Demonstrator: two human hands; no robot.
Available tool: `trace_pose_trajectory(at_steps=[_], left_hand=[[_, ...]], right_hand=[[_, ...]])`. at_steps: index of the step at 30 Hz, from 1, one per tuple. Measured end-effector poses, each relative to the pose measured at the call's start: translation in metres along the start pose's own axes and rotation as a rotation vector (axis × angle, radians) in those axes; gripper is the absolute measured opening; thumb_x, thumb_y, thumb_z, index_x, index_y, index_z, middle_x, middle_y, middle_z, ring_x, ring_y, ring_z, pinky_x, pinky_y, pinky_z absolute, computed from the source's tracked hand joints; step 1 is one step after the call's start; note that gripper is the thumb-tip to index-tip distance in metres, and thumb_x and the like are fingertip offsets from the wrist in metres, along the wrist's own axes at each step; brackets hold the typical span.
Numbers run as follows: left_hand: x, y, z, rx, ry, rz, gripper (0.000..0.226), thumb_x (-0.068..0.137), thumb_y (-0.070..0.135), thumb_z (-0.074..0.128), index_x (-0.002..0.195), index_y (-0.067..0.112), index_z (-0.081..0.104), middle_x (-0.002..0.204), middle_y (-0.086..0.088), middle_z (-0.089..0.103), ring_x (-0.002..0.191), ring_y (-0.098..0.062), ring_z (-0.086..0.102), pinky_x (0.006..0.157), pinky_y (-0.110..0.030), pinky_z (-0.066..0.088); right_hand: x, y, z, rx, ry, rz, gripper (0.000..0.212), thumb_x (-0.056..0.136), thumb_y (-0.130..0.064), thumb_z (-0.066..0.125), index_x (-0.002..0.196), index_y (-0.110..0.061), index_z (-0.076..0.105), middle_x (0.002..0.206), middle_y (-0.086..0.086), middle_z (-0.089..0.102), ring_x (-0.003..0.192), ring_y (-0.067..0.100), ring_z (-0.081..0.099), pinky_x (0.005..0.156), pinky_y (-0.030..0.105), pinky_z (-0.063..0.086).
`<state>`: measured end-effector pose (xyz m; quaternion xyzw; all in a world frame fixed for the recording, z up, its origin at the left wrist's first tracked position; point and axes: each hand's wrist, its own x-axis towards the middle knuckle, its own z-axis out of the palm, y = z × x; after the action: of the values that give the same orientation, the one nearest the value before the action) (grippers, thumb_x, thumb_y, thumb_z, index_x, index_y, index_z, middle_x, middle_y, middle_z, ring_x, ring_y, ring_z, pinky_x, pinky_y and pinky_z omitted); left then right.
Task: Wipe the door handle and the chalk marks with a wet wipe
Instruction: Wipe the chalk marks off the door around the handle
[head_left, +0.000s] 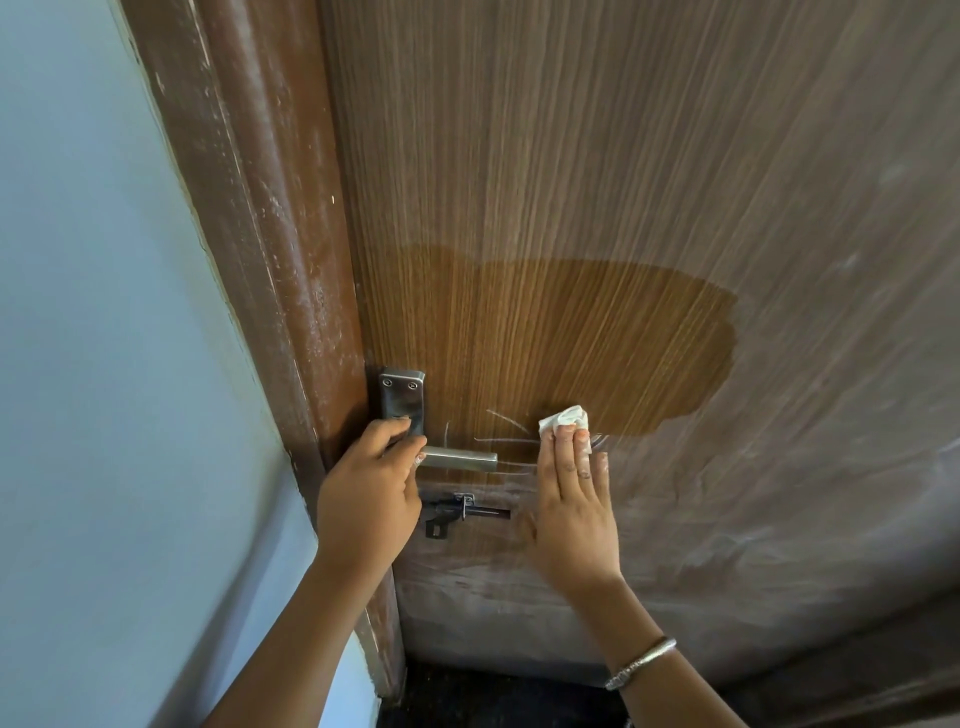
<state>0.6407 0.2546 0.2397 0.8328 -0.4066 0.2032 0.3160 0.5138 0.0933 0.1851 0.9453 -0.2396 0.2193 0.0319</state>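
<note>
The right hand (571, 514), fingers straight, presses the wipe (563, 418) flat to the door (571, 182); it bunches out past the fingertips (567, 444), at the chalk marks (506, 423). The left hand (369, 483) curls round the handle (460, 461), just left.

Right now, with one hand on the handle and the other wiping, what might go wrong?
The wet wipe is small and bunched under the fingers of the right hand, so it may slip out or only smear the chalk marks. The left hand grips the door handle; pressing it down might swing the door away mid-wipe. The latch sits just beside the right hand and could scrape it on a downward stroke.
</note>
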Motion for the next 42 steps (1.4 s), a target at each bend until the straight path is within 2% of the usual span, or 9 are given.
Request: trace_pose_trajectory(at_steps=[4,9,14,17,22,29,33,37,42], left_hand=[[0.0,0.0,-0.001,0.001,0.003,0.003,0.025,0.067,-0.002,0.075,0.091,0.005,0.073,0.099,-0.01,0.069,0.078,-0.026,0.068,0.057,-0.032,0.056],[-0.001,0.0,-0.001,-0.002,-0.002,-0.008,0.026,0.067,-0.004,0.074,0.091,0.004,0.072,0.1,-0.012,0.069,0.079,-0.028,0.067,0.057,-0.033,0.056],[-0.001,0.002,-0.001,-0.007,0.009,-0.01,0.025,0.066,-0.005,0.074,0.09,0.003,0.072,0.099,-0.013,0.069,0.077,-0.029,0.067,0.057,-0.032,0.055],[-0.001,0.005,-0.001,-0.006,0.017,-0.013,0.024,0.066,-0.005,0.074,0.089,0.003,0.072,0.097,-0.013,0.069,0.075,-0.029,0.067,0.056,-0.031,0.053],[-0.001,0.007,-0.001,-0.002,0.014,-0.03,0.022,0.068,-0.002,0.073,0.09,0.002,0.071,0.098,-0.013,0.069,0.075,-0.03,0.067,0.057,-0.028,0.05],[0.001,0.006,-0.002,-0.016,0.024,-0.013,0.02,0.068,-0.002,0.074,0.088,0.002,0.071,0.096,-0.012,0.069,0.074,-0.028,0.067,0.055,-0.027,0.05],[0.001,0.004,-0.004,-0.025,0.02,-0.009,0.02,0.067,-0.003,0.074,0.086,0.003,0.072,0.096,-0.01,0.069,0.074,-0.026,0.068,0.054,-0.029,0.053],[0.001,0.005,-0.004,-0.019,0.012,-0.017,0.02,0.067,-0.003,0.074,0.086,0.004,0.072,0.097,-0.009,0.069,0.073,-0.025,0.068,0.055,-0.029,0.054],[0.001,0.006,-0.005,-0.009,0.012,-0.021,0.022,0.065,-0.004,0.075,0.086,0.003,0.072,0.096,-0.01,0.069,0.074,-0.025,0.068,0.056,-0.029,0.054]], right_hand=[[-0.005,0.013,0.0,0.028,0.05,0.188,0.094,0.076,-0.034,0.072,0.143,0.005,0.018,0.15,0.022,0.013,0.14,0.036,0.01,0.111,0.054,0.012],[-0.001,0.003,0.007,0.143,0.095,0.317,0.105,0.075,-0.029,0.074,0.142,0.006,0.001,0.148,0.023,-0.007,0.14,0.036,-0.006,0.113,0.052,0.006],[0.012,-0.024,0.011,0.009,0.018,0.043,0.097,0.069,-0.034,0.073,0.141,0.005,0.022,0.149,0.021,0.022,0.138,0.036,0.015,0.107,0.059,0.015],[0.022,-0.04,0.014,-0.064,0.021,-0.149,0.085,0.067,-0.033,0.07,0.137,0.001,0.035,0.15,0.012,0.021,0.139,0.029,0.018,0.106,0.06,0.012],[0.034,-0.06,0.017,-0.156,-0.026,-0.356,0.093,0.073,-0.035,0.066,0.145,-0.017,0.011,0.151,0.002,0.033,0.139,0.019,0.028,0.11,0.049,0.012],[0.025,-0.051,0.019,-0.193,-0.014,-0.361,0.094,0.077,-0.033,0.06,0.147,-0.015,0.0,0.155,0.001,0.022,0.142,0.019,0.021,0.112,0.049,0.012],[0.007,-0.028,0.027,-0.121,-0.038,-0.199,0.087,0.072,-0.033,0.072,0.144,-0.012,0.028,0.152,0.005,0.028,0.141,0.023,0.019,0.11,0.059,0.004],[-0.009,0.006,0.031,-0.12,-0.003,0.028,0.084,0.081,-0.044,0.06,0.144,-0.004,0.021,0.15,0.013,0.026,0.138,0.029,0.018,0.111,0.06,0.008],[-0.012,0.013,0.032,0.021,0.051,0.28,0.102,0.07,-0.036,0.078,0.142,0.005,0.018,0.149,0.023,0.015,0.14,0.031,0.005,0.107,0.061,0.014]])
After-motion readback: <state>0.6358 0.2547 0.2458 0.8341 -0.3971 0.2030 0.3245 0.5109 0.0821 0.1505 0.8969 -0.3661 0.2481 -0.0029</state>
